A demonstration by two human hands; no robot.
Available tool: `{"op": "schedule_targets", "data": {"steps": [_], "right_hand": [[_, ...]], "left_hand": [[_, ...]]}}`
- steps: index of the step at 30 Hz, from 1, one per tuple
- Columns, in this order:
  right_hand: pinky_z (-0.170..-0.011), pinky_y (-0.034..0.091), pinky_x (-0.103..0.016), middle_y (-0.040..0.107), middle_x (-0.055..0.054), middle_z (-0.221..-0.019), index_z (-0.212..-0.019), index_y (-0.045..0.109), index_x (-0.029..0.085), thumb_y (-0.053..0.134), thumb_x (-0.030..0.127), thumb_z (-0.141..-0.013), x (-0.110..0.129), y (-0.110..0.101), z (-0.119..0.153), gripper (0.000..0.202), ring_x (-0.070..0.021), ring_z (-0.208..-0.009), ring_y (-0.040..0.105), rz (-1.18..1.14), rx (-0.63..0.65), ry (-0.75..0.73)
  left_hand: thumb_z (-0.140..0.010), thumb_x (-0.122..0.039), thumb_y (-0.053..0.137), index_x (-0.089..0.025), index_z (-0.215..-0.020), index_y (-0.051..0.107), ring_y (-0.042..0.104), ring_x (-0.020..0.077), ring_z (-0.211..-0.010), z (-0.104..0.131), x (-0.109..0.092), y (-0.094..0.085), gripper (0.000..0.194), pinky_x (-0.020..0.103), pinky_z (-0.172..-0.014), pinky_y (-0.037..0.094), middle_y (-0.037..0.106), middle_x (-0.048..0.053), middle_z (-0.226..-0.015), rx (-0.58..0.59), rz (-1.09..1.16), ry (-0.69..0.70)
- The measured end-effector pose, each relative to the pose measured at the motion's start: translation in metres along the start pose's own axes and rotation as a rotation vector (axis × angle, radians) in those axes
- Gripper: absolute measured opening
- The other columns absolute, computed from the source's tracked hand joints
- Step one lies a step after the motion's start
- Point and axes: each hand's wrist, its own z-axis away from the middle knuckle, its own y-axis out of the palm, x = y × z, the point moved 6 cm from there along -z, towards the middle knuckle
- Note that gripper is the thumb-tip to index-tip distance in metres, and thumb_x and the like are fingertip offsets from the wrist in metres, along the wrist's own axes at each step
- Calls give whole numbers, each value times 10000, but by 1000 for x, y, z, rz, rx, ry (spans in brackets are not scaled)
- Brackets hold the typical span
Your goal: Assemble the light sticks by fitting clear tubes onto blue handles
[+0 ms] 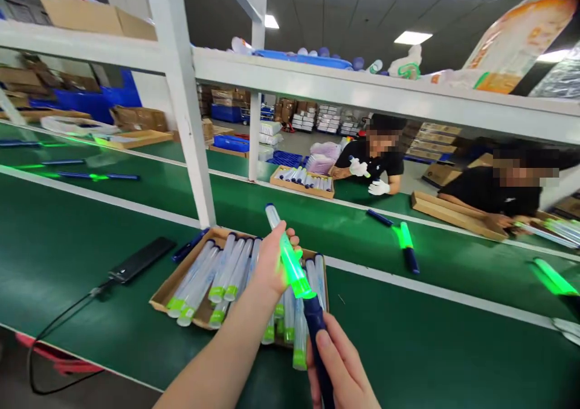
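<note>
A light stick [294, 270] glows green along its clear tube and slants down to a dark blue handle. My left hand [274, 258] is closed round the upper part of the tube. Lower down, my right hand [338, 360] has its fingers wrapped round the dark blue handle. Beneath and behind my hands lies a shallow cardboard tray [176, 279] holding several clear tubes [233, 267] with green bands. Some of the tubes stick out over its near edge.
A black power bank [142, 258] with a cable lies left of the tray. A white post [181, 101] rises behind it, carrying a shelf [385, 89]. Lit sticks [408, 249] lie on the green belt [353, 215]. Two people work across from me, one wearing white gloves [378, 187].
</note>
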Motion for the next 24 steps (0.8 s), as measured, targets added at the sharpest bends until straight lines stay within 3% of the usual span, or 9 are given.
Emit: {"op": "schedule_targets", "data": {"steps": [5, 8, 11, 15, 18, 24], "right_hand": [[-446, 448, -251, 751, -24, -804, -1357, 693, 239, 864, 782, -719, -8, -8, 3, 855, -148, -507, 582, -53, -66, 33], [-430, 406, -219, 729, -10, -783, -1379, 670, 232, 849, 794, -733, -15, -10, 2, 875, -120, -491, 543, -76, -51, 87], [-395, 403, -223, 696, 7, -752, -1402, 619, 194, 818, 853, -708, -11, -10, -4, 977, -122, -459, 521, -24, 43, 105], [-398, 423, -234, 686, 10, -745, -1416, 588, 185, 805, 876, -692, -3, -16, -7, 1024, -132, -458, 521, 65, 66, 99], [-412, 398, -211, 680, 5, -772, -1404, 598, 183, 762, 877, -746, -4, -17, -5, 971, -120, -492, 513, 144, 105, 101], [-469, 458, -269, 687, -13, -824, -1482, 590, 232, 659, 840, -872, -7, -24, -3, 864, -172, -558, 574, 336, 59, -18]], "left_hand": [[-724, -291, 960, -175, -858, 552, 514, 56, -542, 5, 5, -2, 445, 144, -425, 378, 549, -63, -712, -52, 51, 186], [-666, -355, 1005, -176, -879, 553, 532, 67, -598, 6, 13, -1, 530, 149, -436, 390, 548, -53, -755, -49, 26, 181], [-738, -402, 962, -197, -916, 535, 520, 81, -616, 7, 17, -1, 506, 180, -492, 470, 530, -53, -773, -54, 12, 142], [-834, -418, 860, -228, -988, 509, 548, 113, -677, 11, 21, 4, 428, 265, -603, 589, 549, -47, -818, 23, -26, 85], [-842, -394, 856, -256, -1081, 503, 577, 120, -727, 17, 19, 5, 448, 226, -586, 573, 572, -45, -860, 46, -143, 185], [-922, -446, 776, -285, -1138, 444, 481, 80, -547, 23, 30, 1, 427, 179, -449, 412, 536, -68, -828, -33, -212, 258]]}}
